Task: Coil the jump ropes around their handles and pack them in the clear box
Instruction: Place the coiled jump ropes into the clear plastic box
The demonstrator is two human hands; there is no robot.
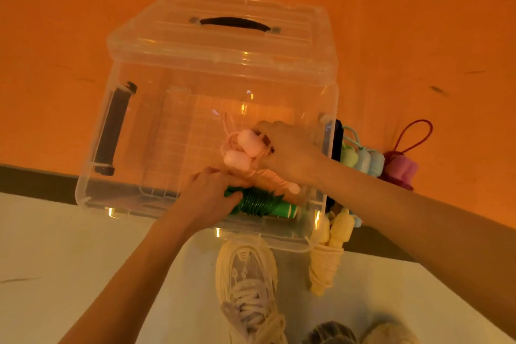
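Your left hand [205, 200] inside clear box [117, 193], fingers [212, 173] laid fairly straight, thumb on green coiled rope [258, 202] at near wall. Just beyond those fingers, pink rope [245, 149], handles up. Your right hand [290, 151] reaches in, fingers curled round pink bundle. Right of that hand, outside box: yellow rope [331, 254], pastel ropes [363, 159], magenta rope [402, 169] on orange floor [418, 36].

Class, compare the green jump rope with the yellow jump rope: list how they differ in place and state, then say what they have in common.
The green jump rope lies inside the clear box; the yellow jump rope lies outside it, by the box's near right corner. The left hand rests on the green one; no hand touches the yellow one. The green one lies crosswise; the yellow one points toward the viewer. Both have their cord coiled around their handles.
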